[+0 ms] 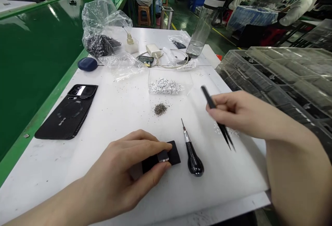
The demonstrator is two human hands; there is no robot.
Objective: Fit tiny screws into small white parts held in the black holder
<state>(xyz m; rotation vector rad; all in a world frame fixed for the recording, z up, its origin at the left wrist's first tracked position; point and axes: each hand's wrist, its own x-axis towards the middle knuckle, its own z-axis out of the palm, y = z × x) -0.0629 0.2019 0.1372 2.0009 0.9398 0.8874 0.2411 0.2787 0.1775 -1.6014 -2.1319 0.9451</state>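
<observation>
My left hand (129,170) pinches a small dark block (163,156) with a light edge between thumb and fingers. Beneath the block lies a flat black pad (175,152), partly covered by the hand. My right hand (233,113) is closed around black tweezers (222,128), whose two tips point down toward me and stand slightly apart. Small white pieces (219,128) lie on the table beyond the tweezers. Between my hands rests a screwdriver (193,155) with a glossy black handle, its thin tip pointing away. A pile of tiny screws (160,109) sits ahead of it.
A clear tray (169,86) holds many white bits. To the left lies a black phone case (67,112), near a dark blue oval object (87,64). Plastic bags (103,25) and a water bottle (199,32) stand farther back. Clear compartment boxes (285,74) flank the table's right.
</observation>
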